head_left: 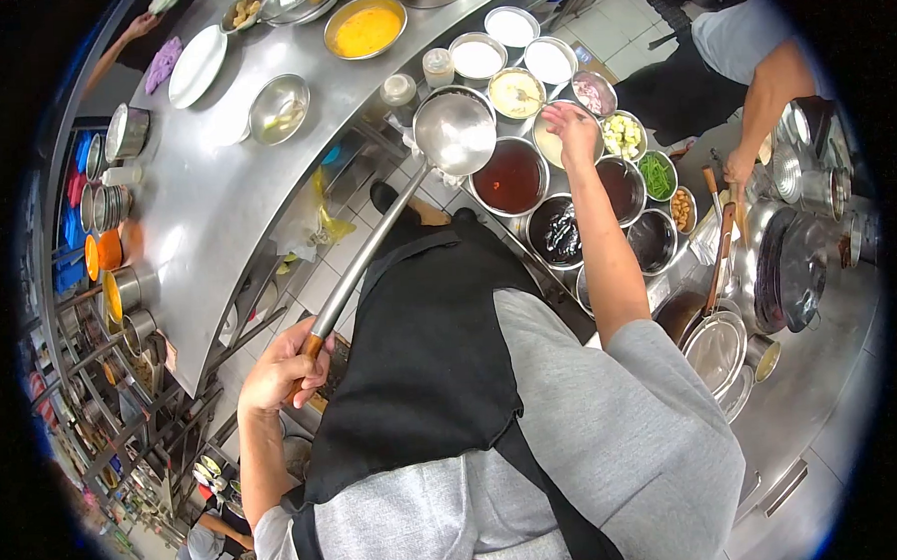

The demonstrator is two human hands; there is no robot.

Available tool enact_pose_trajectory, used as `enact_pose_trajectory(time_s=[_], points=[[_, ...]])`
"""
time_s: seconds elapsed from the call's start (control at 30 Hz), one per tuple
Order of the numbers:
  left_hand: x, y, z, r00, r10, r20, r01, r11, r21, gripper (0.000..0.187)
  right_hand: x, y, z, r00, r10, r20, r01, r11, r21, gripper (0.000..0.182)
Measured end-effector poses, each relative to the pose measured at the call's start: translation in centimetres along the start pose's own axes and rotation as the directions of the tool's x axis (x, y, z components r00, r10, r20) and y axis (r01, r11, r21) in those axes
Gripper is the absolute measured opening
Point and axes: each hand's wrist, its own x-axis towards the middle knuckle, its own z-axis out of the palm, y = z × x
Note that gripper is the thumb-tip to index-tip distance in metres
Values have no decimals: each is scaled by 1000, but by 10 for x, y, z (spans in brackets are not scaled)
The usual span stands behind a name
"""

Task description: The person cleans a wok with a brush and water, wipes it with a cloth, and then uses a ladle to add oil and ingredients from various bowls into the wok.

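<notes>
Ladle (pixel 454 132): long steel bowl-and-shaft, stiff, front-heavy, bowl hanging over the seasoning bowls at the desk's near edge.
Left hand (pixel 284 367): grip clamped round the wooden handle end.
Right hand (pixel 569 122): fingers pinched together, dipping into a condiment bowl (pixel 559 140).
Hold: wooden end, shaft likely slick.

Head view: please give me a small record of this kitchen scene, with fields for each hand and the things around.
left hand: grips the wooden handle end of a long ladle, bowl empty, held over the floor beside the steel counter
right hand: reaches into the seasoning bowls, fingers over a pale bowl
nearby bowls: dark red sauce, green vegetables, white powders
counter: white plate, bowl of yellow liquid
other person: a hand at the stove area, right
</notes>
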Motion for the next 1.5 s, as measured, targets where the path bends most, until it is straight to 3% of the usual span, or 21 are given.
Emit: enact_pose_trajectory(time_s=[0.07,0.33,0.47,0.57,0.63,0.73,0.93,1.03,1.27,1.33,1.5], points=[[1,1,1,1000,2,-3,-2,1000,-8,31,1,1,-1,1000,-14,21,15,999,-35,24],[7,4,0,1000,15,9,-15,1000,8,31,-5,-9,-18,995,101,2,-99,966,239,28],[13,12,5,1000,2,5,-2,1000,24,31,-16,-27,-17,995,97,27,-101,963,251,29],[17,17,8,1000,-3,11,2,1000,21,31,-18,-26,-13,999,45,3,-44,977,206,27],[18,17,5,1000,0,20,0,1000,24,31,-14,-22,-7,1000,15,13,-15,1000,25,26],[18,17,4,1000,13,21,-13,1000,18,31,-9,-8,1,1000,-3,-16,3,999,-44,25],[15,14,0,1000,9,8,-9,1000,24,32,-1,7,-4,1000,26,10,-27,998,58,26],[12,15,0,1000,4,3,-4,999,33,32,-3,3,-10,996,74,-56,-63,983,174,26],[16,16,-1,1000,-6,14,6,999,45,31,-9,-2,-8,999,36,-37,-31,990,136,25],[18,11,-6,1000,6,21,-6,999,40,31,-10,0,-3,1000,-20,-2,20,1000,-19,27],[14,15,-2,1000,-10,9,9,999,48,31,-7,5,3,999,-23,-32,22,999,-35,26]])
